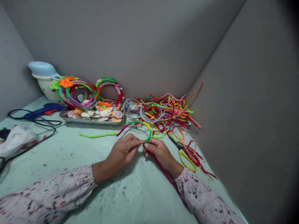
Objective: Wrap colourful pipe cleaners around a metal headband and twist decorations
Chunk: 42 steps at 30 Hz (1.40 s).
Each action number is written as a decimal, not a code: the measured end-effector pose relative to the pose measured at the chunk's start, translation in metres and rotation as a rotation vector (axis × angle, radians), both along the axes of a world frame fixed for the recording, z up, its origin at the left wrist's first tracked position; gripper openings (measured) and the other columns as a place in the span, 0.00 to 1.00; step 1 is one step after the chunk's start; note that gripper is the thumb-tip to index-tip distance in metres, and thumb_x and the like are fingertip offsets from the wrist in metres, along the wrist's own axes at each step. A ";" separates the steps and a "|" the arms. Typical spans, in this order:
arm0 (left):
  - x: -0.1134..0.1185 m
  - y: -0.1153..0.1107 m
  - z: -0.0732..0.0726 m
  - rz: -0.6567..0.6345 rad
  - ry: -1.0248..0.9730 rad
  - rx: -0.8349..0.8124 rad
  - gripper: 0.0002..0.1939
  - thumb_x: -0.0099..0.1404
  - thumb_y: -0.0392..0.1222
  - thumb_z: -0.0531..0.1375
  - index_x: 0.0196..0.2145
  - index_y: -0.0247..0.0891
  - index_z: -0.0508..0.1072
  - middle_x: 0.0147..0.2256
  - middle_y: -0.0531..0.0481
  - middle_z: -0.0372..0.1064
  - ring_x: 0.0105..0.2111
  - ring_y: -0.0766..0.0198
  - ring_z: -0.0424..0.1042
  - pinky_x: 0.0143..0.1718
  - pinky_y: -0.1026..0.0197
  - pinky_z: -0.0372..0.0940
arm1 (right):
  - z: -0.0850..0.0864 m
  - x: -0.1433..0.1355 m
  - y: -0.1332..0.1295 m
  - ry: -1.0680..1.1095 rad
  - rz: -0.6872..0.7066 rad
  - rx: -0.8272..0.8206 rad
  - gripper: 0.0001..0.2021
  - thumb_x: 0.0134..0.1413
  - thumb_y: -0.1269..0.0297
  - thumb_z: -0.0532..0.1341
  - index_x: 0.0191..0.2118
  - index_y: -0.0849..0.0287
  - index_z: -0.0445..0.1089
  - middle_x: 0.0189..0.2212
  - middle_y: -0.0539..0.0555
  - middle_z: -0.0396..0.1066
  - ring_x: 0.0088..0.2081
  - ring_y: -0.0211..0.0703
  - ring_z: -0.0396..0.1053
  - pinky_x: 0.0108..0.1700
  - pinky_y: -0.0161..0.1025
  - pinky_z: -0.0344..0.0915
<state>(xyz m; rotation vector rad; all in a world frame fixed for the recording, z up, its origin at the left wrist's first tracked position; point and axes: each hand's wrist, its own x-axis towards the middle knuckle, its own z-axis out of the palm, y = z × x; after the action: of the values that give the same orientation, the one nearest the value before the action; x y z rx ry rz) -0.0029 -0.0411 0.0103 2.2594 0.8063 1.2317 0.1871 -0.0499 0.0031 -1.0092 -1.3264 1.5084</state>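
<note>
A curved band wrapped in pipe cleaners (149, 128), in magenta, green and yellow sections, arcs up from between my fingers. My right hand (161, 151) pinches its green end between thumb and fingers. A dark red pipe cleaner (166, 174) trails from that grip down past my right wrist. My left hand (123, 151) is closed, its fingertips meeting the band's end and pinching the red pipe cleaner there; the exact contact is partly hidden. Beside my right wrist lie scissors with yellow handles (187, 160). A lime green pipe cleaner (98, 135) lies beyond my left hand.
Behind my hands is a heap of colourful pipe cleaners (173, 110) with coiled grey wire (153, 113). A metal tray (93, 122) holds shells and finished headbands (81, 90). At left are a white container with a blue lid (42, 69), a black cable (52, 126) and a plastic bag (18, 138).
</note>
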 end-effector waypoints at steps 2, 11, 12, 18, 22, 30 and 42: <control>0.000 0.000 0.000 0.006 0.010 0.003 0.19 0.64 0.28 0.54 0.48 0.41 0.76 0.33 0.49 0.69 0.33 0.67 0.69 0.34 0.64 0.66 | -0.001 0.000 0.000 0.021 0.010 -0.008 0.11 0.52 0.58 0.64 0.33 0.61 0.70 0.26 0.49 0.69 0.23 0.34 0.66 0.27 0.32 0.62; 0.001 0.000 -0.002 0.020 0.056 -0.015 0.19 0.64 0.28 0.54 0.47 0.43 0.76 0.34 0.49 0.70 0.34 0.67 0.70 0.35 0.64 0.66 | -0.004 0.000 0.001 0.025 0.002 -0.041 0.12 0.52 0.56 0.64 0.32 0.61 0.69 0.25 0.50 0.69 0.24 0.34 0.66 0.28 0.33 0.62; 0.001 0.000 -0.002 0.019 0.060 -0.010 0.19 0.64 0.28 0.54 0.48 0.43 0.76 0.34 0.49 0.70 0.34 0.67 0.70 0.35 0.64 0.66 | -0.004 0.000 0.001 0.025 0.002 -0.047 0.12 0.52 0.56 0.64 0.32 0.61 0.69 0.25 0.49 0.69 0.24 0.34 0.66 0.27 0.32 0.61; 0.002 0.000 -0.004 0.018 0.063 -0.037 0.17 0.64 0.29 0.55 0.46 0.42 0.76 0.34 0.48 0.71 0.34 0.66 0.71 0.36 0.63 0.67 | -0.001 -0.001 0.001 0.037 -0.010 -0.064 0.10 0.51 0.59 0.64 0.32 0.61 0.70 0.24 0.48 0.68 0.24 0.34 0.66 0.26 0.32 0.60; 0.001 -0.001 -0.004 0.033 0.076 -0.045 0.16 0.65 0.31 0.55 0.48 0.40 0.74 0.35 0.48 0.71 0.35 0.65 0.70 0.37 0.62 0.67 | -0.002 -0.001 0.001 0.048 -0.008 -0.066 0.09 0.51 0.60 0.64 0.33 0.61 0.70 0.24 0.48 0.68 0.23 0.33 0.65 0.27 0.32 0.60; 0.001 -0.002 0.001 0.044 0.080 -0.087 0.11 0.65 0.32 0.55 0.42 0.37 0.75 0.35 0.47 0.71 0.35 0.64 0.70 0.38 0.61 0.66 | -0.004 0.000 0.002 0.065 -0.006 -0.061 0.09 0.52 0.60 0.64 0.34 0.60 0.71 0.25 0.48 0.68 0.24 0.34 0.66 0.28 0.32 0.61; 0.000 -0.001 -0.002 0.037 0.074 -0.107 0.12 0.66 0.33 0.55 0.44 0.37 0.75 0.35 0.48 0.70 0.35 0.65 0.70 0.38 0.62 0.65 | -0.006 0.000 0.002 0.081 -0.036 -0.073 0.09 0.53 0.59 0.62 0.31 0.60 0.68 0.23 0.48 0.68 0.23 0.36 0.67 0.27 0.33 0.60</control>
<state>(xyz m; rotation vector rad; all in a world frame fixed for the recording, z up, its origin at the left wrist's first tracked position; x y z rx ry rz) -0.0025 -0.0422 0.0083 2.2243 0.9227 1.0994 0.1869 -0.0476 -0.0033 -1.0018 -1.1978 1.5642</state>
